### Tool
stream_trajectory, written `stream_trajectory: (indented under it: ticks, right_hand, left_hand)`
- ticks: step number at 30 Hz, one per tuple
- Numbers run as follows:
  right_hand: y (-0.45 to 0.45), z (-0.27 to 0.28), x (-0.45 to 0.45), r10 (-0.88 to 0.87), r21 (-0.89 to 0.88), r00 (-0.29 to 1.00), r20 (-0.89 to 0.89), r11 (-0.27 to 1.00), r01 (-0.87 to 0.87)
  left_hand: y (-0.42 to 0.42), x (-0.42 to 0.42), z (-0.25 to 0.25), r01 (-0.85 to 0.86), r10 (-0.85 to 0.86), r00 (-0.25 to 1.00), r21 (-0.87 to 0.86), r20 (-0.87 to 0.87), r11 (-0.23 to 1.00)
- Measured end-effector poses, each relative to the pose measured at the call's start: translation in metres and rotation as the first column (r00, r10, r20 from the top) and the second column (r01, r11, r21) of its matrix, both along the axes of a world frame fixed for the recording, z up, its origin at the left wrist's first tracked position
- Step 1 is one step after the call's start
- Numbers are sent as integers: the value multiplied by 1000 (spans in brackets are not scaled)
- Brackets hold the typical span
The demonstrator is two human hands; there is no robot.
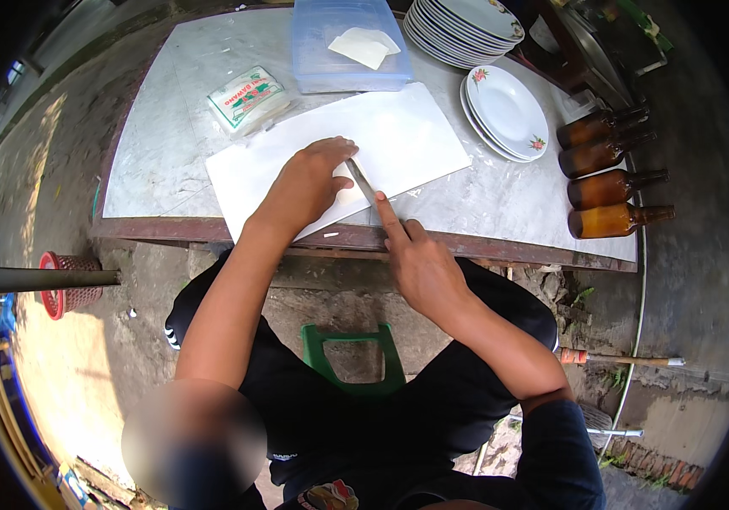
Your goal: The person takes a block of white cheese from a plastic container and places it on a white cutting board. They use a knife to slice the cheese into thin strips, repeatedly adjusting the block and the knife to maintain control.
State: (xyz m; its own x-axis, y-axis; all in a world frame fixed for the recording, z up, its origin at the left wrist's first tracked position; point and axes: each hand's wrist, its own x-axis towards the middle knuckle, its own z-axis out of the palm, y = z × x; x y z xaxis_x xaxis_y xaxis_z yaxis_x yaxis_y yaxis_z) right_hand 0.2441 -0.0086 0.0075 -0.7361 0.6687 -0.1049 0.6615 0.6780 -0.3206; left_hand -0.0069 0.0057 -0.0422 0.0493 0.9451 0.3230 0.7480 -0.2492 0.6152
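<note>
My right hand (425, 268) grips a knife (362, 180), its index finger stretched along the back of the blade. The blade lies across a pale, thin flat piece (346, 194) on a white board (412, 131). My left hand (313, 175) holds this piece down, fingertips close to the blade's tip and thumb on the near side. Part of the piece is hidden under my left hand. A thin white strip (331, 234) sits on the table's wooden edge, and small white scraps (414, 192) lie right of the board.
Beyond the board stand a wrapped printed packet (248, 99) and a blue plastic container (352, 80) with pale sheets (364, 48) on its lid. Plates (508, 111), a taller plate stack (463, 32) and several brown bottles (600, 185) occupy the table's right. A green stool (355, 386) shows beneath me.
</note>
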Motion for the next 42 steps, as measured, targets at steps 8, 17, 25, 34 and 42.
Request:
stream_trajectory:
  ticks: [8, 17, 25, 34, 42]
  right_hand:
    - [3, -2, 0, 0, 21, 1000, -22, 1000, 0]
    - [-7, 0, 14, -3, 1, 1000, 17, 1000, 3]
    - [17, -7, 15, -83, 18, 989, -126, 996, 86]
    - [29, 6, 6, -77, -49, 945, -319, 997, 65]
    - [26, -11, -17, -87, -95, 888, -451, 994, 49]
  left_hand:
    - [1, 1, 1, -9, 9, 1000, 0, -21, 1000]
    - [-2, 1, 5, -46, 45, 999, -40, -26, 998]
    - [-3, -1, 5, -43, 43, 999, 13, -32, 999]
    - [-19, 3, 10, -211, 219, 966, 70, -135, 975]
    - [-26, 2, -4, -172, 190, 975, 150, -116, 974]
